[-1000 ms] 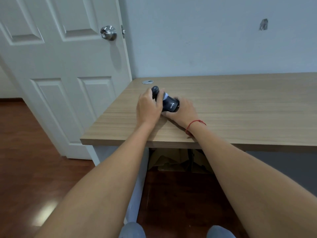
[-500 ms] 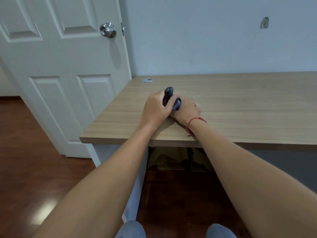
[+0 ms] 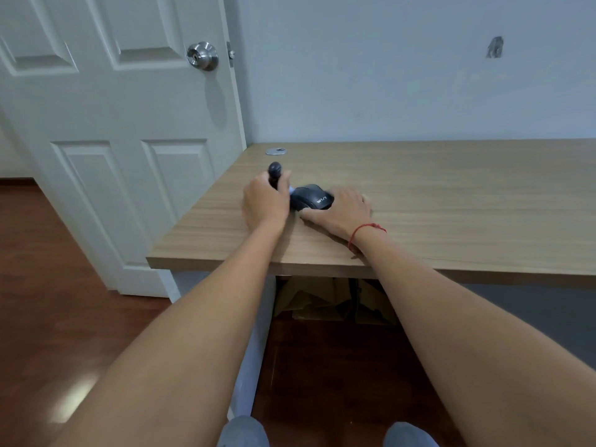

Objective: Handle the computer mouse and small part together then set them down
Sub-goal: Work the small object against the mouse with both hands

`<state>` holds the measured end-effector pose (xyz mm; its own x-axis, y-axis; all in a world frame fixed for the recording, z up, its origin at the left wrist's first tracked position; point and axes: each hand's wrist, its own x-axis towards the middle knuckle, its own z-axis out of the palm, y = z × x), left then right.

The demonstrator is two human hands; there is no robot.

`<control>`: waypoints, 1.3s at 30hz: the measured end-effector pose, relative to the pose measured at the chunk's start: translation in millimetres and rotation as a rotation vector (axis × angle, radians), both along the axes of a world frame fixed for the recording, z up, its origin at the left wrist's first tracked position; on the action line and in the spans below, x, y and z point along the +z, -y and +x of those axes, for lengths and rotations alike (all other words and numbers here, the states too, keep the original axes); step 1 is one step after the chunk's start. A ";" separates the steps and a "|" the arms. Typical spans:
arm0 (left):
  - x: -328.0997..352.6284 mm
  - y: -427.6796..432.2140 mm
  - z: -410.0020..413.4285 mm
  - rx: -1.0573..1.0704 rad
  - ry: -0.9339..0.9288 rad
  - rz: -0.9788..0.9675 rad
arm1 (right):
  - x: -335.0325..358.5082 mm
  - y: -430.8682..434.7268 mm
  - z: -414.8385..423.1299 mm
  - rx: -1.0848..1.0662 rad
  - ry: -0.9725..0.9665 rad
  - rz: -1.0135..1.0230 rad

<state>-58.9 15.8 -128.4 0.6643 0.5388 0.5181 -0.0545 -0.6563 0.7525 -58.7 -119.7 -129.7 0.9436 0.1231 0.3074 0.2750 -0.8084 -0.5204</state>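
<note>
While both of my hands are on the desk, the parts read as follows.

Computer mouse point(image 3: 311, 197): black, lying flat on the desk, top up, white lettering toward me.
Small part point(image 3: 275, 171): dark, rounded at the top, standing up out of my left fist — its lower end is hidden.
Left hand point(image 3: 265, 203): curled into a fist around the small part, just left of the mouse; I cannot tell whether they touch.
Right hand point(image 3: 341, 210): fingers loosely spread over the mouse's right side, thumb along its near edge.
Step in hand: setting down, I judge — the mouse seems already at rest, the part not yet released.
Next move: lower the part beside the mouse, then lift both hands away without nudging either.
Desk point(image 3: 451, 201): pale wood-grain top, with a small silver disc point(image 3: 276, 151) near its far left corner.
Room: white panelled door point(image 3: 106, 124) at left, plain wall behind, dark wood floor below.
</note>
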 end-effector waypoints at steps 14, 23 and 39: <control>4.2 6.9 0.2 0.002 -0.026 0.102 | -1.3 0.5 2.7 0.053 0.001 0.057; 5.4 7.0 0.4 0.014 -0.060 0.090 | 1.1 1.0 -1.3 0.118 0.033 0.088; 7.1 15.1 -6.8 -0.219 0.101 0.021 | 4.4 2.7 -2.2 -0.028 0.008 0.036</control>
<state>-65.8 0.7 -121.3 0.7082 0.3757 0.5977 -0.2718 -0.6362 0.7221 -60.9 -122.5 -125.3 0.9438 0.0857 0.3191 0.2573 -0.7966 -0.5470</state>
